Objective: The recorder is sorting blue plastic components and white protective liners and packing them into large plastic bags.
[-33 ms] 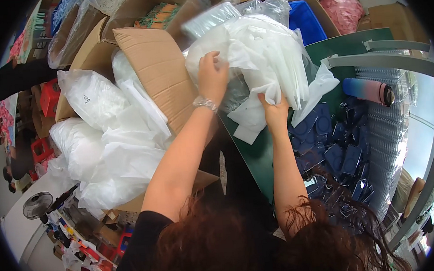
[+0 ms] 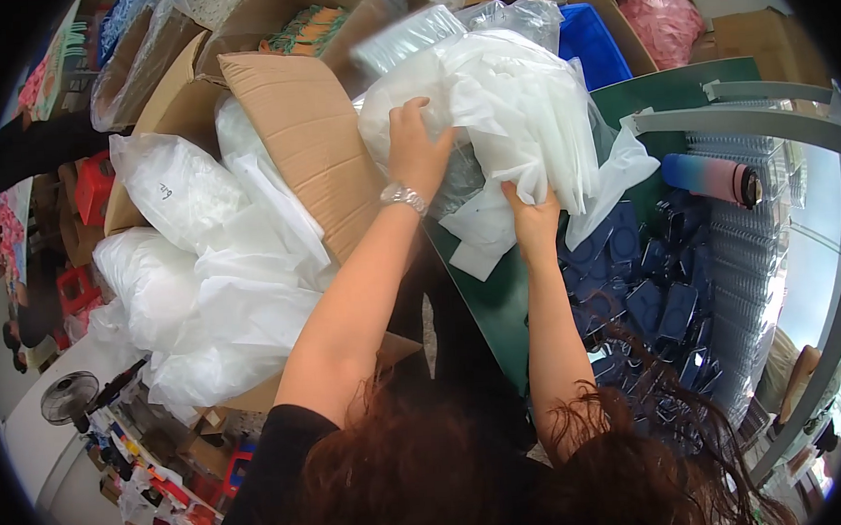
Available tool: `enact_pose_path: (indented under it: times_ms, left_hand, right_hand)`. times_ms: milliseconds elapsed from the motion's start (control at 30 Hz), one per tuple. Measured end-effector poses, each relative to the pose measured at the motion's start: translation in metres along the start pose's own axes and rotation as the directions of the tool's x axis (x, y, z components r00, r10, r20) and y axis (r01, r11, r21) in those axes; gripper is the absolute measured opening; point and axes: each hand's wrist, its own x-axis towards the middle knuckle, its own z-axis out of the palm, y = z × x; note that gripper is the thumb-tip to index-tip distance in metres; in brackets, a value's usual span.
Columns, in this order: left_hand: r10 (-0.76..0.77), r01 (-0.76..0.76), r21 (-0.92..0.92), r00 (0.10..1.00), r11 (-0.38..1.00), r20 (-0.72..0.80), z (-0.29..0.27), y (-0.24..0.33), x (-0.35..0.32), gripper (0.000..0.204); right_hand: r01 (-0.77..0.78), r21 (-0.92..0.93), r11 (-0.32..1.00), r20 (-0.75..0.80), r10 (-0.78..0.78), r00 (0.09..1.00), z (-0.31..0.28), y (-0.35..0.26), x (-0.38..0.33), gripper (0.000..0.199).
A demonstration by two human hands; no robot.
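A large bundle of thin white plastic bags, loosely folded, lies on the green tabletop. My right hand grips the near edge of the bundle, its thumb on top and the other fingers hidden underneath. At the bundle's left side is my left hand, fingers apart and slightly curled, holding nothing; whether its fingertips touch the plastic I cannot tell. To the left, a cardboard box stands with its flap up, heaped with white plastic bags.
Dark blue phone cases lie piled right of my right forearm. A blue-and-pink bottle rests beside stacked clear plastic trays. Behind the bundle are a blue bin and a carton holding pink plastic. A grey metal frame curves at right.
My left hand has shifted slightly to the right and its thumb has spread away from the fingers. The right hand keeps its grip on the bags.
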Motion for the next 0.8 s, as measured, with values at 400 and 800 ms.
enact_pose_path:
  times_ms: [400, 800]
  left_hand:
    - [0.013, -0.024, 0.065, 0.984, 0.998, 0.176, -0.002, 0.002, 0.004, 0.041]
    - [0.131, -0.148, -0.092, 0.978, 0.985, -0.163, 0.000, 0.048, 0.034, 0.021]
  right_hand:
    - [0.052, 0.016, 0.999, -0.074, -0.050, 0.996, -0.004, 0.002, 0.002, 0.033]
    - [-0.285, 0.375, 0.882, 0.146, 0.247, 0.958, -0.014, -0.046, 0.018, 0.051]
